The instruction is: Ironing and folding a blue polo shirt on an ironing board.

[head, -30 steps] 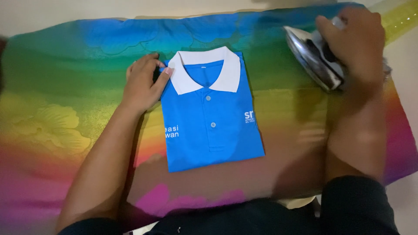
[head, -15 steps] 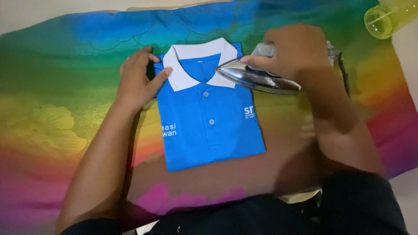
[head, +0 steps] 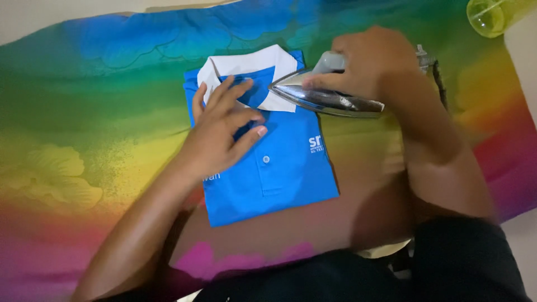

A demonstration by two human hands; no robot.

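A folded blue polo shirt [head: 279, 168] with a white collar [head: 246, 64] lies in the middle of a rainbow-coloured cloth [head: 84, 112]. My left hand [head: 221, 131] rests flat on the shirt's upper left, fingers spread over the collar and placket. My right hand [head: 369, 64] grips the handle of a metal iron [head: 324, 98], whose tip points left over the collar's right side. Whether the soleplate touches the fabric is unclear.
A yellow-green plastic cup [head: 488, 17] stands at the top right corner beside the cloth. The iron's cord [head: 439, 78] runs behind my right wrist. My dark-clothed lap [head: 391, 268] fills the bottom edge. Pale floor shows along the top left.
My right hand has carried the iron from the far right leftward to the collar. My left hand slid from the shirt's left edge onto the shirt front.
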